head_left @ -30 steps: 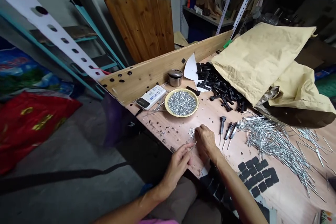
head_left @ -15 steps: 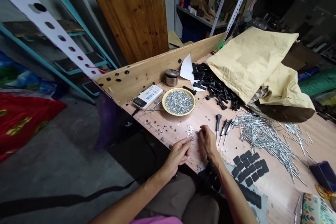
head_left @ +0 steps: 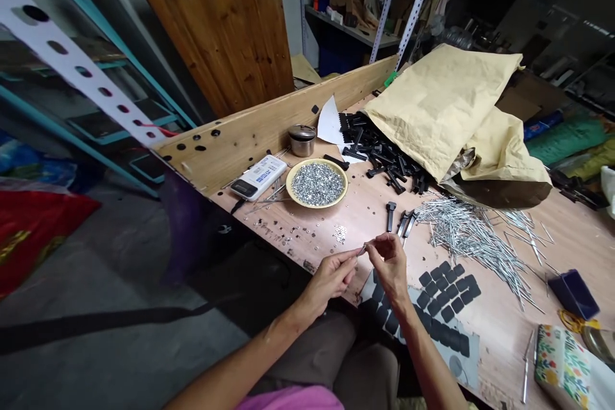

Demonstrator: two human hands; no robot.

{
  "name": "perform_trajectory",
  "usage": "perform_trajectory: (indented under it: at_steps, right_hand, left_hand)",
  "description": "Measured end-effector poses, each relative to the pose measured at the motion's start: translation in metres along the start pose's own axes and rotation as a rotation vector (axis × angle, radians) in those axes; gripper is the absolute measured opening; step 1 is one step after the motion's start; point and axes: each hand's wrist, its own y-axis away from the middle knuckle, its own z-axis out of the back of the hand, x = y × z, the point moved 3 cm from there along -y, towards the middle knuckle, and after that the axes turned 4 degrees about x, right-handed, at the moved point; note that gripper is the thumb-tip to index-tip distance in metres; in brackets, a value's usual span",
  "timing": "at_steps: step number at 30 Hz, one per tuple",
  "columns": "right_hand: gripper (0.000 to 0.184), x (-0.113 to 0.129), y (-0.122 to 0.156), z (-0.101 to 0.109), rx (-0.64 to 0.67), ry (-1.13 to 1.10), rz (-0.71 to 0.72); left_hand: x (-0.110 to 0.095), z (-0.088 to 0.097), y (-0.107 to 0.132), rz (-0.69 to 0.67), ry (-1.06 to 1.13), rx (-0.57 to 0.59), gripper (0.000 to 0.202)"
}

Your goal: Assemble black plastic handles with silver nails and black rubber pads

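My left hand [head_left: 332,274] is closed in a pinch, with a small, thin metal piece [head_left: 362,250] poking out at the fingertips. My right hand [head_left: 390,264] meets it there, thumb and finger pinched at the tip of that piece; what it grips, if anything, is too small to make out. Just beyond the fingers lies a little cluster of small metal washers [head_left: 340,234]. Behind them stands a yellow bowl [head_left: 317,205] full of small shiny metal parts. Several black plastic pieces with metal rods [head_left: 402,223] lie beyond my right hand.
Right of my hands spreads a heap of metal rods [head_left: 473,230]. Black square pads [head_left: 449,295] lie on a grey sheet. A large paper bag [head_left: 442,109] rests by a pile of black plastic parts [head_left: 379,150]. A digital scale [head_left: 259,177] and a lidded metal pot [head_left: 302,142] stand left.
My right hand has come from the tabletop to the left hand's fingertips, its fingers now pinched at the metal piece. The view has shifted slightly to the right.
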Motion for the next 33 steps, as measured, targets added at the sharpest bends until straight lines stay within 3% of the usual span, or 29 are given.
perform_trajectory:
  at_steps: [2, 5, 7, 11, 16, 19, 22, 25, 29, 33]
  right_hand:
    - [0.003, 0.004, 0.005, 0.004, -0.004, 0.182, 0.185]
    - [0.013, 0.011, 0.014, 0.007, 0.069, 0.391, 0.483]
    - [0.017, 0.014, 0.017, 0.011, 0.126, 0.43, 0.552]
    - [0.014, 0.022, 0.016, 0.025, 0.153, 0.351, 0.347]
    - [0.027, 0.03, 0.016, 0.043, 0.317, 0.201, 0.17]
    - [0.03, 0.035, 0.019, 0.051, 0.357, 0.189, 0.14]
    - [0.027, 0.044, 0.023, 0.057, 0.389, 0.26, 0.218]
    - [0.025, 0.051, 0.027, 0.06, 0.433, 0.341, 0.279]
    - [0.027, 0.052, 0.035, 0.064, 0.417, 0.42, 0.32]
    - [0.027, 0.052, 0.045, 0.068, 0.336, 0.488, 0.41]
  left_hand:
    - [0.0, -0.004, 0.001, 0.036, 0.008, 0.029, 0.07]
    - [0.0, -0.007, 0.001, 0.022, -0.025, 0.026, 0.073]
    - [0.0, -0.007, 0.001, 0.008, -0.054, 0.037, 0.074]
    - [-0.003, -0.007, 0.004, 0.083, -0.094, 0.182, 0.075]
    - [-0.009, -0.012, 0.011, 0.189, -0.111, 0.339, 0.07]
    - [-0.007, -0.016, 0.015, 0.239, -0.082, 0.402, 0.065]
    - [-0.001, -0.02, 0.017, 0.276, -0.081, 0.426, 0.057]
    - [0.001, -0.023, 0.016, 0.14, -0.217, 0.344, 0.047]
    - [-0.005, -0.029, 0.018, -0.227, -0.509, 0.135, 0.03]
    - [-0.003, -0.04, 0.02, -0.352, -0.636, 0.139, 0.026]
